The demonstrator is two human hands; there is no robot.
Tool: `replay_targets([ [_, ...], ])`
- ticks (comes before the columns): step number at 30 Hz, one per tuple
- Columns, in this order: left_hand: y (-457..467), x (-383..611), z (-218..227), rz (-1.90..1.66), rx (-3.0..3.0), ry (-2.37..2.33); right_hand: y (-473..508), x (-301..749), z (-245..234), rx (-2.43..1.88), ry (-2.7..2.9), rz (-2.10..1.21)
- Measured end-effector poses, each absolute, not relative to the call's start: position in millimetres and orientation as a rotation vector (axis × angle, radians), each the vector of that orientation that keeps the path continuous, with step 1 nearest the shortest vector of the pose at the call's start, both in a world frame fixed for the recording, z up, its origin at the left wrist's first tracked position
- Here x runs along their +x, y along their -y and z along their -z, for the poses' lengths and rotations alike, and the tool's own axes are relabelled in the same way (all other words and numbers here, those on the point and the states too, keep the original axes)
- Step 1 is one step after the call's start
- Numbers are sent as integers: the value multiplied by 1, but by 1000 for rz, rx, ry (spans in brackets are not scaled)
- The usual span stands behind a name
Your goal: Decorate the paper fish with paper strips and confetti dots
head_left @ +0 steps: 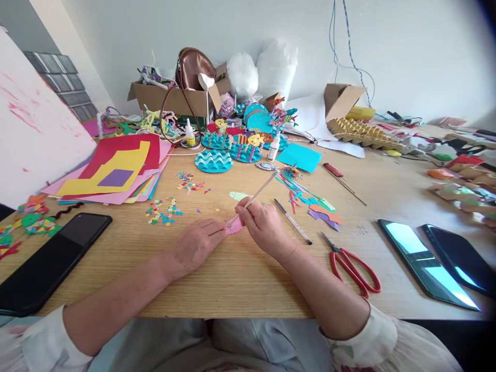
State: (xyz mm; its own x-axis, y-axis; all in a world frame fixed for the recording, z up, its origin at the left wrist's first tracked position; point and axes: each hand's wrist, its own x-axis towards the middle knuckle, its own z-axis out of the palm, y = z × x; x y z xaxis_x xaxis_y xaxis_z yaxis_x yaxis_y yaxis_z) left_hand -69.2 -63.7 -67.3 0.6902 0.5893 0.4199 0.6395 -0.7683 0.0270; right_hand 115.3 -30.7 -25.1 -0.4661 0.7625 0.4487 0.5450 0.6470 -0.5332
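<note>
A small pink paper cutout (234,226) lies on the table, partly covered by my hands. The fingertips of my left hand (196,243) hold its left edge against the tabletop, fingers close together. Pinched in my right hand (263,225) is a thin pale stick (260,190), slanting down to the left. The stick's lower tip touches the pink piece, where a small green mark shows. Just beyond my right hand lies a pale green paper fish (237,196), partly hidden. A pen (293,222) rests to the right of that hand, and red-handled scissors (351,263) are farther right.
Paper dots (165,211) and colored sheets (112,168) lie to the left. Glue bottles (273,147) and turquoise fish decorations (244,147) stand behind. Paper strips (296,188) and a cutter (332,170) lie to the right. Phones (426,263) flank the work area.
</note>
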Motion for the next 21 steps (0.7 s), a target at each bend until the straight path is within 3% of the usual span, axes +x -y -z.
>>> replay_targets([
  [21,64,-71,71,612,-2786,1034,32,116,26,-1008,2200,-379],
])
